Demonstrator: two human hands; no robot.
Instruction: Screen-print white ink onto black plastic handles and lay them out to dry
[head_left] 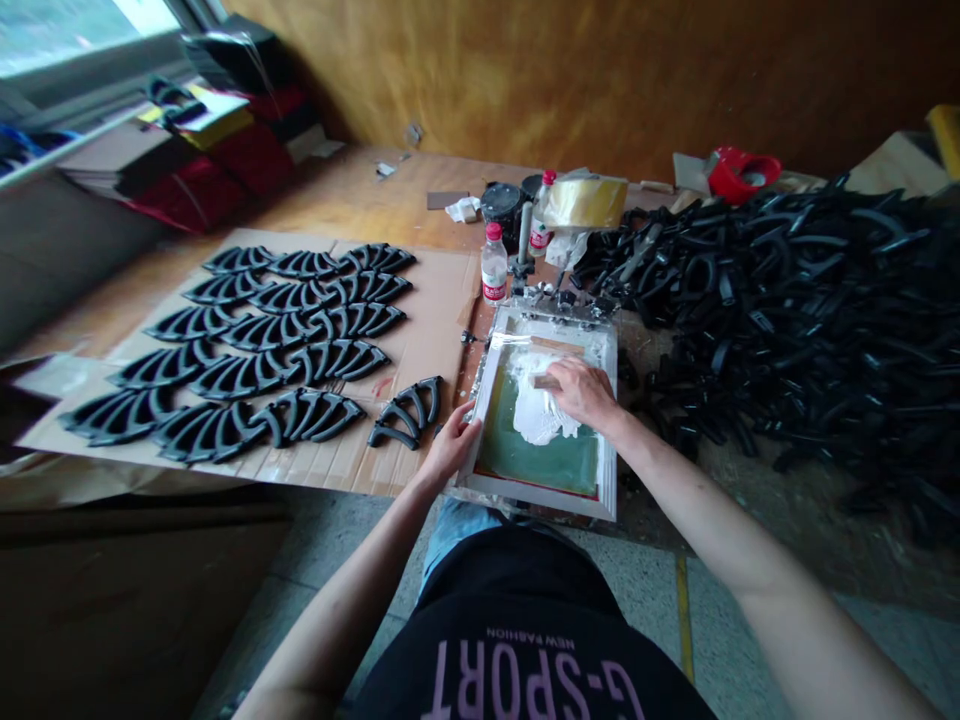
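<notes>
Two bare hands were on a small printing screen at the near edge of a wooden bench (337,195). The left hand (452,440) clasped the left rim of the screen frame (540,497), fingers curled over it. The right hand (581,392), fingers pressed together, pinched a small pale scraper (541,381) down on the green mesh (540,458), in a smear of white ink (534,418).

Just left of the frame, one black curved part (405,412) lay near the right corner of a cardboard sheet (431,310), apart from the rows of like parts (255,350) laid out across the sheet toward the bench's left edge. A heap of black parts (810,290) covered the bench's right side.

Just beyond the frame's far rim stood a red-capped bottle (493,264). Farther back were a second bottle (541,215), a black pot (501,205) and a roll of golden tape (585,202), with a red tape dispenser (739,172) toward the far right corner.
</notes>
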